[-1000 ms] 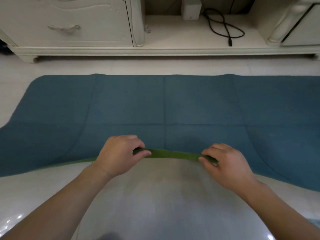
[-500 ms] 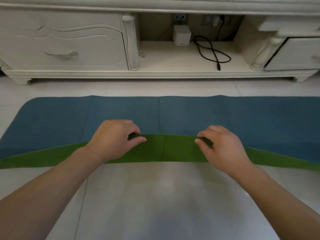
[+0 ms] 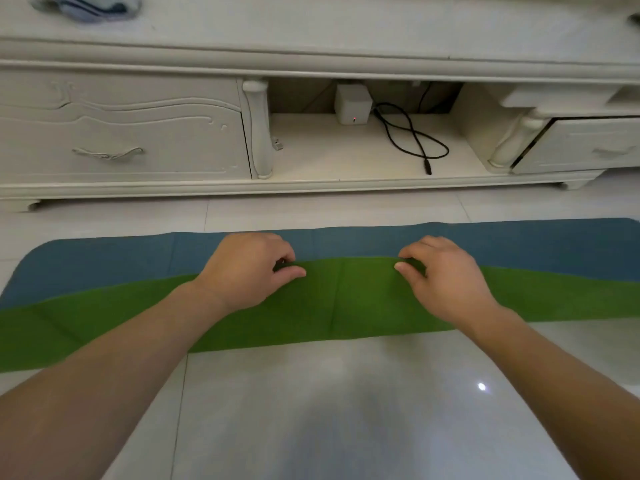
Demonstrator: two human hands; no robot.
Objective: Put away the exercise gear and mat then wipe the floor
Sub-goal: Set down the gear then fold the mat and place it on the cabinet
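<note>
The exercise mat [image 3: 349,299] lies across the tiled floor, blue on top and green underneath. Its near long edge is folded forward over the blue side, so a wide green band shows with a strip of blue beyond it. My left hand [image 3: 246,268] pinches the folded edge left of centre. My right hand [image 3: 443,271] pinches the same edge right of centre. Both ends of the mat run out of view at the sides.
A low white cabinet [image 3: 121,133] stands just beyond the mat, with a drawer at left and another at right. Its open middle shelf holds a small white box [image 3: 353,103] and a black cable [image 3: 412,136]. A bundled cloth [image 3: 86,6] lies on top. Glossy floor tiles [image 3: 346,410] lie near me.
Both hands have carried the mat's near edge forward toward the cabinet, so the green underside band has grown wider and the visible blue strip narrower.
</note>
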